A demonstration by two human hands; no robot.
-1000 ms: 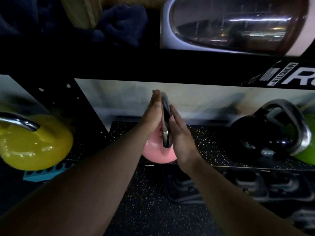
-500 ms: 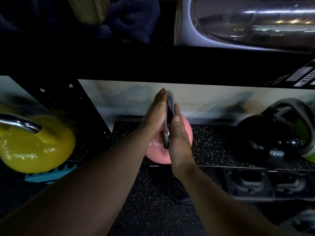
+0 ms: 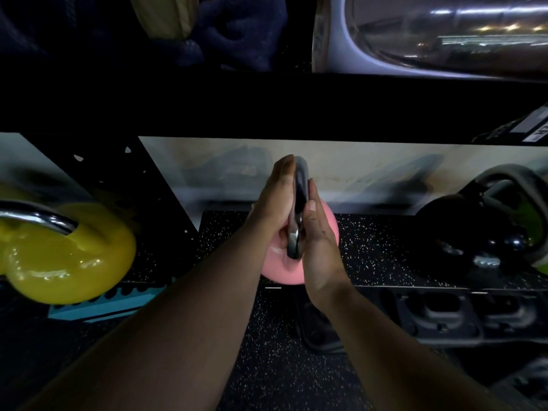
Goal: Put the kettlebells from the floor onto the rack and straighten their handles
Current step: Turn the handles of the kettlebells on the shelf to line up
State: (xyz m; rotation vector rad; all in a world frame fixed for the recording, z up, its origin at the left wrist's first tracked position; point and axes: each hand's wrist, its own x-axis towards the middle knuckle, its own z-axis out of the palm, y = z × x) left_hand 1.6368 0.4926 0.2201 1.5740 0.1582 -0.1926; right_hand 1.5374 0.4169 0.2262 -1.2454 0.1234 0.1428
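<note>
At frame centre both flat palms, left hand [image 3: 274, 200] and right hand [image 3: 318, 247], press the pink kettlebell [image 3: 327, 229]'s handle [image 3: 299, 203] on the rack shelf [image 3: 385, 262], so placing looks done and straightening under way.

Place: gym, weights storage area.
Rack: black steel shelving [image 3: 267, 105], w/ speckled rubber mat [image 3: 370, 250] laid on the shelf.
Weights: kettlebells kept on shelf — yellow [image 3: 68, 256] at left, pink [image 3: 326, 221] at centre, black [image 3: 462, 232] at right, green one [image 3: 533, 221] just behind it; chrome handles seen.
Floor: black rubber flooring [image 3: 281, 366], flecked, typical gym type.
Lower level: dark cast weights [image 3: 439, 315] stored under the shelf.
Label: white lettering on rack beam at far right [image 3: 533, 126], too blurred to be read.
</note>
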